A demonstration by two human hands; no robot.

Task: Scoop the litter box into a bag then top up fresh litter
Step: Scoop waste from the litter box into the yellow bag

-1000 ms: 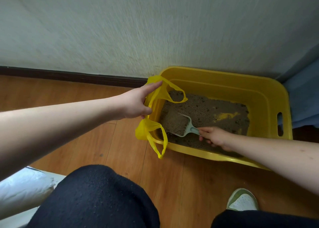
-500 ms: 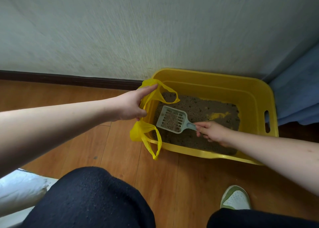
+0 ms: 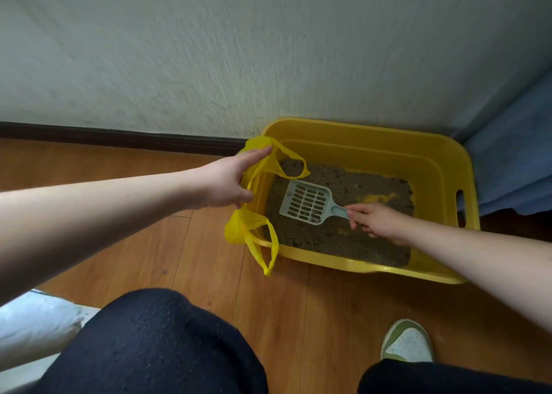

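A yellow bag (image 3: 254, 202) is gripped by the left hand (image 3: 227, 181); a scoop (image 3: 307, 202) is held over the litter box (image 3: 433, 166) by the right hand (image 3: 379, 222).

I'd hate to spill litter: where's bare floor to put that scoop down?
Bare wood floor lies between the baseboard, the knee and the yellow bag. It is crowded at the litter box, where both hands, bag and scoop meet.

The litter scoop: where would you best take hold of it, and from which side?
Grip the scoop by its narrow handle, coming from the right, as the right hand does. The handle sticks out that way, clear of the slotted head and the litter.
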